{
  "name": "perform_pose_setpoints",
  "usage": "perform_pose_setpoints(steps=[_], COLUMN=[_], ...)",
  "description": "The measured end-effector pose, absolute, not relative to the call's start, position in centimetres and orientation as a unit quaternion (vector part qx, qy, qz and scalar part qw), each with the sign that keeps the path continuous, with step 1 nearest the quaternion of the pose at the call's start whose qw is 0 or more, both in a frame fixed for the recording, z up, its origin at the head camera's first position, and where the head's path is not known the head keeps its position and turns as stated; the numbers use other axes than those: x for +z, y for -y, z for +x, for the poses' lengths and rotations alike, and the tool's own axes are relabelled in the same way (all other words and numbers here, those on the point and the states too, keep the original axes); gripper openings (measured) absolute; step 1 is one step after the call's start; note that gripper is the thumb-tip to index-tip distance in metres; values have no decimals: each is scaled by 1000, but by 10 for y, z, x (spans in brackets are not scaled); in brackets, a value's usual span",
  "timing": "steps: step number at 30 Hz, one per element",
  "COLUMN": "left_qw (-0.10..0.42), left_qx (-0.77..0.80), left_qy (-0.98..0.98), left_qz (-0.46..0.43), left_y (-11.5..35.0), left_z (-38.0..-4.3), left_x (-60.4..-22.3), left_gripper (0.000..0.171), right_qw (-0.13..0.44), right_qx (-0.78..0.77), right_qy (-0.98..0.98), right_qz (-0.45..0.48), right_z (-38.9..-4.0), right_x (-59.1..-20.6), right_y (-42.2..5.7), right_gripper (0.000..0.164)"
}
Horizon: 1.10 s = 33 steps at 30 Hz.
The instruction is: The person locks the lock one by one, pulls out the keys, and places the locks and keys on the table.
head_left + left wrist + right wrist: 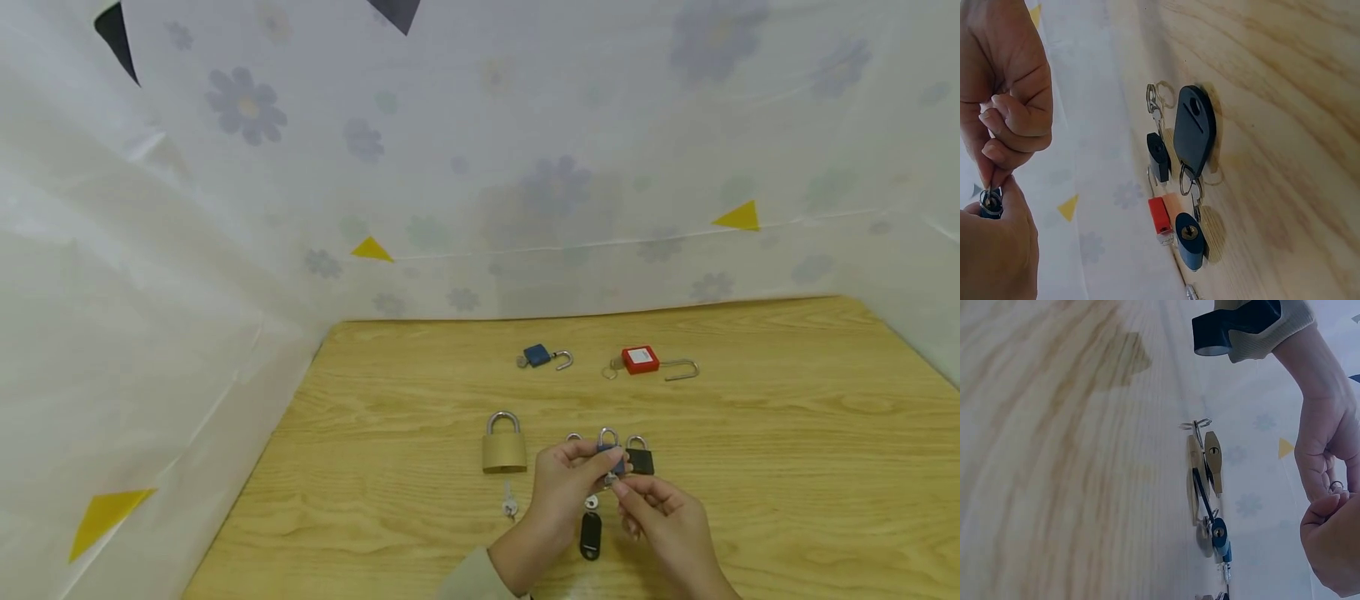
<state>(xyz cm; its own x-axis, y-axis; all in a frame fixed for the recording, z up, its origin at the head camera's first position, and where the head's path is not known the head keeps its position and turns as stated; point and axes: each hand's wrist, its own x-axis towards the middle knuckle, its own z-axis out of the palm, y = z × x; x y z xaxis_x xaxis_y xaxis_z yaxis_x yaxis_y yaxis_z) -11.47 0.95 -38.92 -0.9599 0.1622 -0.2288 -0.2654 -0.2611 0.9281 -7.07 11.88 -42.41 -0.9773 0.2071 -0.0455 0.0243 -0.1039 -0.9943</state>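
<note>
My left hand point(561, 487) holds a small blue padlock point(617, 458) above the table, its silver shackle upward. The thumb lies across the padlock's body and hides part of it. Just below the lock, my right hand point(670, 525) pinches a small silver key point(610, 479) between thumb and fingertips, at the underside of the padlock. In the left wrist view the key ring point(990, 201) shows against the lock's base, where both hands meet. How deep the key sits cannot be seen. Behind the hands are a black padlock point(641, 461) and a partly hidden shackle point(573, 437).
A brass padlock point(504, 452) lies left of the hands, with a silver key point(510, 506) nearer me. Between my wrists lies a black key tag point(591, 535). Farther back are a blue padlock point(537, 356) and a red padlock point(640, 360), both with shackles released.
</note>
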Motion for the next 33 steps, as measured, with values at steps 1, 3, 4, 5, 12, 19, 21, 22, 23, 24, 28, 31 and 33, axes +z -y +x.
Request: perform_pose_setpoints(steps=[1,3,4,5,12,19,21,22,23,24,28,31,33], left_qw=[135,134,133,132,133,135,138,141,142,139,111,97,106], left_qx=[793,794,795,796,799,810,814,815,818,824,842,845,841], left_qy=[-592,-591,-590,-588,-584,-569,-564,-561,-556,-548,-527,-526,-531], left_qz=[-46,-51,-54,-55,-44,-40,-38,-37,-35,-33,-11,4,1], left_y=[-10,-10,-10,-10,-10,-12,-12,-12,-12,-12,-6,-3,-3], left_z=[-115,-116,-116,-116,-116,-115,-115,-115,-115,-117,-125,-129,-130], left_x=[-389,-389,-389,-389,-387,-386,-386,-386,-386,-385,-382,-378,-377], left_gripper=[18,18,18,17,19,21,21,21,20,20,21,23,22], right_qw=[59,58,57,54,41,53,59,63,64,64,45,40,46], right_qx=[737,737,737,736,739,737,736,736,732,726,701,692,693], right_qy=[668,669,669,669,664,666,666,665,668,674,696,702,702], right_qz=[-87,-85,-85,-87,-104,-104,-107,-110,-115,-121,-150,-161,-160], right_z=[-70,-70,-70,-70,-70,-68,-67,-66,-65,-64,-57,-56,-58], right_x=[-424,-422,-422,-420,-414,-415,-414,-414,-414,-414,-416,-417,-416], right_y=[-119,-119,-119,-119,-119,-119,-119,-118,-118,-117,-113,-115,-117], right_gripper=[8,8,8,9,9,8,10,12,14,15,18,18,19])
